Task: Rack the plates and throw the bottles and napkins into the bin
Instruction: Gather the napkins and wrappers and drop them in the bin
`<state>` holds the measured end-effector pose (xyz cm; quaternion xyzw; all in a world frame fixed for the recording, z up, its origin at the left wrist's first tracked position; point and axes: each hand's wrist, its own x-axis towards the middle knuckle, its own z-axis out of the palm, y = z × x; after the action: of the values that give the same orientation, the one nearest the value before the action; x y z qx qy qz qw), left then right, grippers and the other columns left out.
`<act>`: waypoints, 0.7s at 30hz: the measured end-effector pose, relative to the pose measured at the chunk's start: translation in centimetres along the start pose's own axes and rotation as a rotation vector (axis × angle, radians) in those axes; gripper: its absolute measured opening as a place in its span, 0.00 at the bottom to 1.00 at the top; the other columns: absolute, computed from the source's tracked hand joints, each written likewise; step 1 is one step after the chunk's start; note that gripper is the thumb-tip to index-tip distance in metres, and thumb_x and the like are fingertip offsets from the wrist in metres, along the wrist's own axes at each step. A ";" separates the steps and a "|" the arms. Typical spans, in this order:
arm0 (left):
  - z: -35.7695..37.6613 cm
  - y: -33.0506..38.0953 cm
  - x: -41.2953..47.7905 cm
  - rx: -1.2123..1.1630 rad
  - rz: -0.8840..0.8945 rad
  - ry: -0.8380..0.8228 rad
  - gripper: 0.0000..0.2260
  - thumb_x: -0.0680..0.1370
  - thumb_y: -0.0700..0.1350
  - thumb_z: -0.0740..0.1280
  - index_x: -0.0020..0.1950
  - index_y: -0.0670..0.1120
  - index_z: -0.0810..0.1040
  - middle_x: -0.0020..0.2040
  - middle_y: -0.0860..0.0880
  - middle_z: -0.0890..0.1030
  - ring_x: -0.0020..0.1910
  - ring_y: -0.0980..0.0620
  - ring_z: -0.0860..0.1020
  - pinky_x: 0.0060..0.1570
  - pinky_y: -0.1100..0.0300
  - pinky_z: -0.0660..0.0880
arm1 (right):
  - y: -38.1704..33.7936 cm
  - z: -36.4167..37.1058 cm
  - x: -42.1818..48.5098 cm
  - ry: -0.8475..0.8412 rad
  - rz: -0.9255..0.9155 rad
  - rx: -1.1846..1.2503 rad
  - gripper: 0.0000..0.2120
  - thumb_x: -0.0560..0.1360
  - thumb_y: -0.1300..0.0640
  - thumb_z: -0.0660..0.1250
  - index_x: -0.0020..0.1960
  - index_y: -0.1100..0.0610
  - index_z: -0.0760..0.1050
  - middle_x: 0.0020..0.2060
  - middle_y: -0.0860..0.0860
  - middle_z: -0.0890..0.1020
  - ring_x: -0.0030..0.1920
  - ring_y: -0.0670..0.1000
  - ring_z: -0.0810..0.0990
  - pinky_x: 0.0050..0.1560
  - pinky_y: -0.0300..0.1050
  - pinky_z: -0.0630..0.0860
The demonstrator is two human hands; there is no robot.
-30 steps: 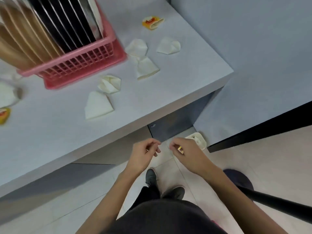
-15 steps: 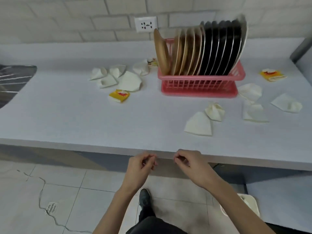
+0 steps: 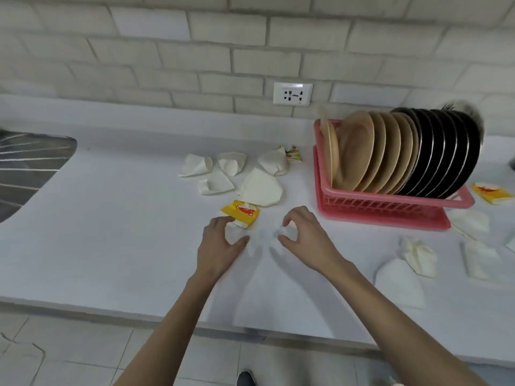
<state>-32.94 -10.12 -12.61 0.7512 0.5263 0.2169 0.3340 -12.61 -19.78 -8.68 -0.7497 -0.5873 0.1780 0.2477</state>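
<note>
Fingers [image 3: 223, 220] curled, yellow napkin [image 3: 242, 213] partly hidden.

White brick wall [image 3: 195, 51] behind, pale mortar lines, bricks laid in staggered rows. White socket plate [image 3: 292, 94] fixed low on wall, just above back edge of counter. Long white counter [image 3: 111, 232] runs full width, surface matte, front edge rounded. Steel sink drainer [image 3: 25, 168] with raised ribs set into counter at far left. Below counter, pale tiled floor [image 3: 69, 355], grey grout, dark crack across tile at lower left. Light even and soft, faint shadows only.
</note>
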 end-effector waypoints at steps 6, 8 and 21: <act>2.0 0.1 6.3 0.216 -0.048 -0.061 0.39 0.67 0.66 0.73 0.70 0.47 0.66 0.75 0.48 0.63 0.73 0.44 0.61 0.67 0.44 0.66 | -0.5 1.3 8.5 -0.050 -0.017 -0.312 0.25 0.70 0.47 0.73 0.59 0.57 0.68 0.71 0.57 0.60 0.69 0.59 0.63 0.62 0.53 0.70; 2.7 -0.2 7.2 0.259 -0.060 -0.084 0.39 0.66 0.67 0.73 0.69 0.47 0.67 0.75 0.48 0.62 0.74 0.44 0.61 0.68 0.45 0.65 | -0.6 2.1 10.8 -0.085 -0.007 -0.376 0.29 0.70 0.45 0.74 0.62 0.58 0.68 0.73 0.59 0.58 0.71 0.61 0.60 0.65 0.54 0.68; 2.1 -2.4 7.6 0.300 -0.036 -0.114 0.17 0.70 0.54 0.73 0.52 0.49 0.73 0.60 0.50 0.70 0.61 0.47 0.69 0.55 0.55 0.70 | -0.1 4.6 16.4 -0.166 -0.027 -0.648 0.28 0.69 0.50 0.73 0.62 0.60 0.67 0.62 0.58 0.66 0.60 0.60 0.70 0.57 0.52 0.69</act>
<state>-30.45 -3.04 -16.01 0.7941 0.5466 0.0867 0.2512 -11.19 -3.14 -11.97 -0.7645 -0.6415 0.0392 -0.0498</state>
